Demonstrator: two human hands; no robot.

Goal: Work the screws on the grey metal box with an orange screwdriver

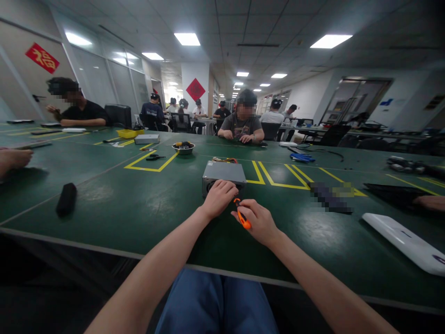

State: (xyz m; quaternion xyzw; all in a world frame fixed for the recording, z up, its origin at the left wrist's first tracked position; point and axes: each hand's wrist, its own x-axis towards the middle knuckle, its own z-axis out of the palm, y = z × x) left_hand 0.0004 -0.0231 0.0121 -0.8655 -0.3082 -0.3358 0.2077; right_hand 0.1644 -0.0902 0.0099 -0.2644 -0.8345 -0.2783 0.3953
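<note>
A grey metal box point(224, 172) with coloured wires at its back sits on the green table point(139, 208) straight ahead of me. My left hand point(219, 197) rests curled against the box's near face, fingers closed on its edge. Beside it, my right hand point(257, 221) is wrapped round an orange-handled screwdriver point(242, 217), whose tip points toward the box's front.
A black case point(66, 198) lies to the left, a white flat device point(406, 242) to the right. A metal bowl point(183, 147), scissors point(155, 157) and blue-handled pliers point(301, 158) lie farther back. Other people sit around the table; another person's hand point(14, 158) rests at the left edge.
</note>
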